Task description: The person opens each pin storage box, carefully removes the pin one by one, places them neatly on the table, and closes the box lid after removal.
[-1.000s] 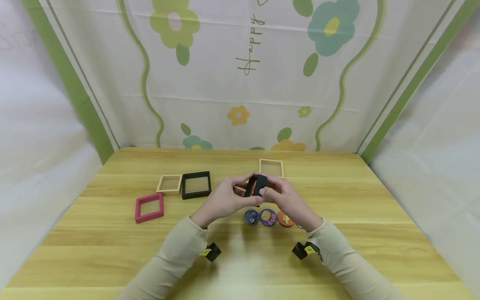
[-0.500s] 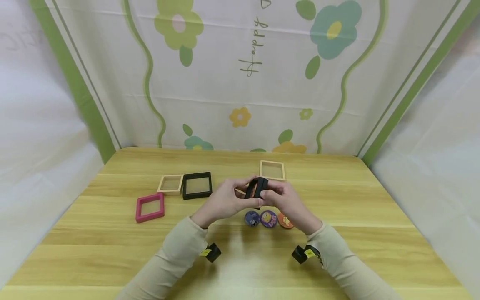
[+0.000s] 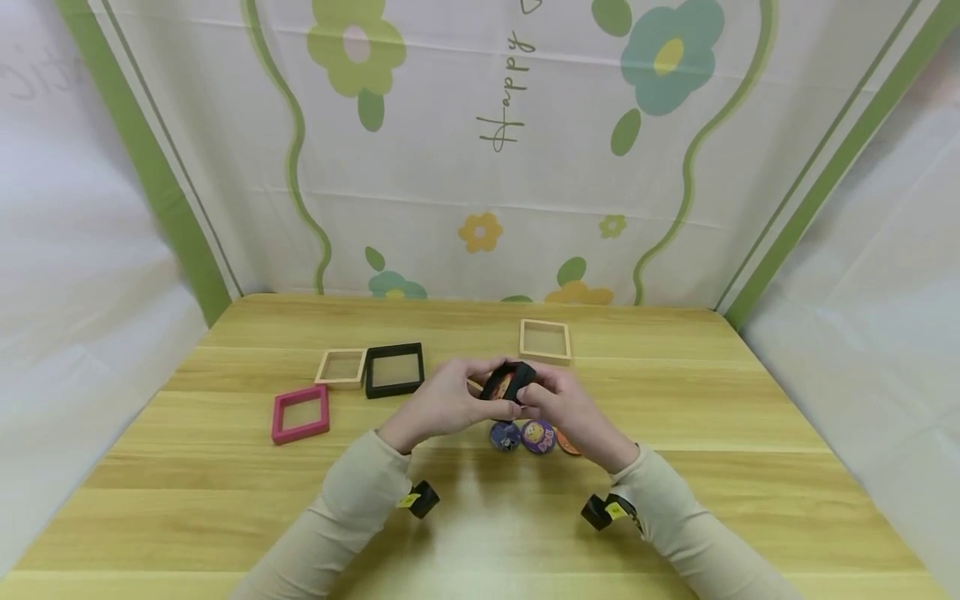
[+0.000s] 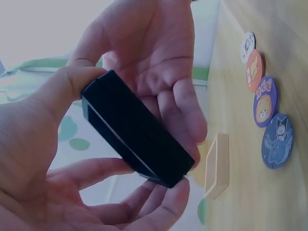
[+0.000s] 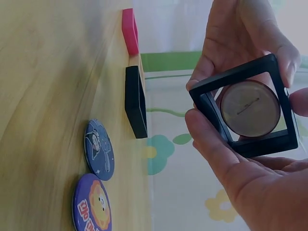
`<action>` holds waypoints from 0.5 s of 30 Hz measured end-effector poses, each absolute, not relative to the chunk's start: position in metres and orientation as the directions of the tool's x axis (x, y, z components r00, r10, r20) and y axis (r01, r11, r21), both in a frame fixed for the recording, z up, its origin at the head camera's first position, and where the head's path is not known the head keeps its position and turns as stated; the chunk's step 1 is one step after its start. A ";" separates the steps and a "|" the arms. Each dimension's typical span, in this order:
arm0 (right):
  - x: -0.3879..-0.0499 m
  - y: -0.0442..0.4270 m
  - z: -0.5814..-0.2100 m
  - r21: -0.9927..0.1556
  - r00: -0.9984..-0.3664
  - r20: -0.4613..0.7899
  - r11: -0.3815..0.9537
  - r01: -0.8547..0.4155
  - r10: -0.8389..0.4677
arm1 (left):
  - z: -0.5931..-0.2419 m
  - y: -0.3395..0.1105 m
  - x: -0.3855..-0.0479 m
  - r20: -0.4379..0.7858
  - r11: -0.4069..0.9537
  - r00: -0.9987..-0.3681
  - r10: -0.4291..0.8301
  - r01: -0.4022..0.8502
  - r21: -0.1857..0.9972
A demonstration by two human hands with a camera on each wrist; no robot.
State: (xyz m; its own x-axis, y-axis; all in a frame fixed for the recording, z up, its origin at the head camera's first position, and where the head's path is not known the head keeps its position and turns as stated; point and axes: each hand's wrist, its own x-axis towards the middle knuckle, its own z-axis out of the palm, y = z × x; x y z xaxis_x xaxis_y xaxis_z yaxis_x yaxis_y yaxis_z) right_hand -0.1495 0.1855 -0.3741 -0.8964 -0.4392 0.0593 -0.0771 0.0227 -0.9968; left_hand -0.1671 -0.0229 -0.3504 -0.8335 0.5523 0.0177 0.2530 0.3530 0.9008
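Note:
In the head view, a small black display frame [image 3: 507, 382] is raised above the table between both hands. Inside it sits a round badge [image 5: 250, 108], whose back with a pin shows in the right wrist view; its reddish front faces the person. My left hand [image 3: 455, 400] grips the frame's left side with thumb and fingers. On the other side, my right hand [image 3: 572, 408] pinches it, thumb on the edge. Below the hands lie a blue badge [image 3: 505, 436], a purple badge [image 3: 537, 436] and an orange badge [image 4: 255, 71], partly covered in the head view.
A white badge [image 4: 248, 47] ends the badge row. To the left on the wooden table [image 3: 225, 500] lie a pink frame [image 3: 300, 414], a pale wooden-coloured frame [image 3: 341, 369] and another black frame [image 3: 394, 370]. One more pale frame [image 3: 545, 342] lies behind the hands. Printed cloth hangs at the back.
The held black frame has tilted, showing more of the reddish badge inside. Both hands have come slightly lower in view, and the right hand covers more of the orange badge.

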 end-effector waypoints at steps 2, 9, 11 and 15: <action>-0.150 0.186 -0.374 -0.997 -0.889 0.060 0.022 -0.078 -0.454 | -0.349 -0.024 -0.167 0.002 0.370 -0.827 0.562 0.254 0.894; -0.149 0.186 -0.370 -0.997 -0.896 0.032 0.055 -0.063 -0.444 | -0.346 -0.026 -0.167 -0.029 0.423 -0.827 0.562 0.257 0.869; -0.148 0.186 -0.369 -0.997 -0.895 0.025 0.057 -0.056 -0.445 | -0.347 -0.026 -0.167 -0.020 0.429 -0.826 0.563 0.271 0.862; -0.149 0.185 -0.368 -1.000 -0.888 0.016 0.012 -0.024 -0.459 | -0.348 -0.026 -0.168 0.019 0.449 -0.815 0.579 0.339 0.827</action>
State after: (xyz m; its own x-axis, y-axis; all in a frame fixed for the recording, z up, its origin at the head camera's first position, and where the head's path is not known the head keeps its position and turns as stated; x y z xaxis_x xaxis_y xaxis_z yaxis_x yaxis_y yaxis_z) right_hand -0.1486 0.1847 -0.3682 -0.8884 -0.4589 0.0163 -0.0243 0.0116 -0.9996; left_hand -0.1685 -0.0260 -0.3484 -0.8150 0.5792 0.0195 0.3387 0.4488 0.8270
